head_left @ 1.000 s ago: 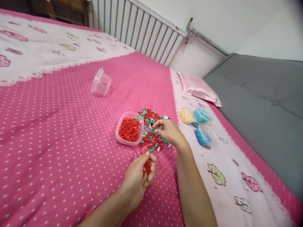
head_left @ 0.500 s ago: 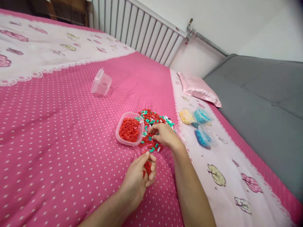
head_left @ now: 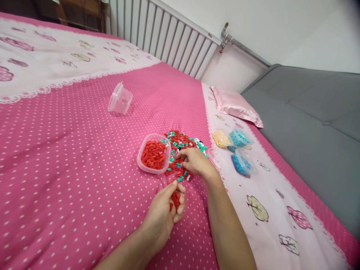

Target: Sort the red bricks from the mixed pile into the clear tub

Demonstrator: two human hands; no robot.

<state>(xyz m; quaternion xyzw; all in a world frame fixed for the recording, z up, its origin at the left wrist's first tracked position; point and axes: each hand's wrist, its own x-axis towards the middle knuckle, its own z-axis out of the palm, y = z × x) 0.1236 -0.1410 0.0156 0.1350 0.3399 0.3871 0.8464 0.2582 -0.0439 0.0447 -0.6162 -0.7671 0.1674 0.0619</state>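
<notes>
My left hand (head_left: 165, 208) is cupped, palm turned up, around several small red toy bricks (head_left: 176, 198). It sits low over the bedspread, just in front of a mixed pile of bricks (head_left: 180, 140), mostly red with green, white and a few dark ones. Over the right side of that pile, my right hand (head_left: 194, 160) reaches in with bent fingers; thumb and forefinger look apart, and nothing shows between them. Left of the pile, touching its edge, stands a clear plastic tub (head_left: 139, 159) filled with red bricks.
An empty clear tub (head_left: 122, 100) lies on its side farther back. To the right are tubs of yellow bricks (head_left: 221, 138), teal bricks (head_left: 239, 138) and blue bricks (head_left: 241, 163). A pink pillow (head_left: 236, 105) rests by the grey headboard (head_left: 309, 105).
Almost nothing differs. My right hand stays over the pile with its fingers barely shifted, and my left hand keeps its red bricks in the same place.
</notes>
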